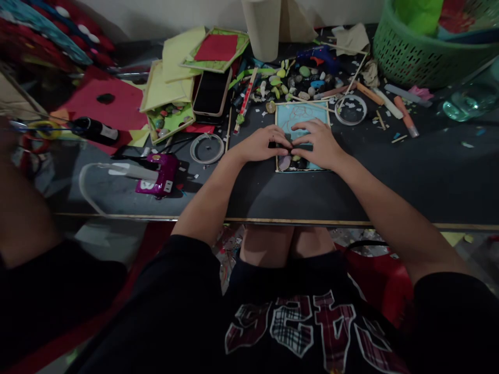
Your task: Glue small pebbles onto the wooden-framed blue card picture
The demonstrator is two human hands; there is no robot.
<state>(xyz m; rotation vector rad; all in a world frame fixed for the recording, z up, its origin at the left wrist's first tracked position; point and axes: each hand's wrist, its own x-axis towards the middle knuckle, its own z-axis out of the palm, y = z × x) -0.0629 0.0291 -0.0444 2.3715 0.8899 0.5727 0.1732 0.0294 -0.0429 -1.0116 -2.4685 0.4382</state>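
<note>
A light blue panel [317, 113] with a thin pale frame lies on the dark table, and faint curved lines are drawn on its upper part. Over its lower half, my left hand [267, 144] and my right hand [317, 143] meet at the fingertips. The fingers of both are bent and drawn together around something small that I cannot make out. Just under the fingertips, a purplish stone [284, 163] sits in the frame's lower left corner, with dark stones [299, 163] beside it.
Behind the panel spreads a pile of pebbles [304, 71]. Tape rolls [206, 148] [351, 109] flank it. A purple glue gun or power block [161, 174], a phone [212, 92] and framed cards [166, 85] are left. A green basket [432, 57] stands back right. Another person's arm [23, 213] is far left.
</note>
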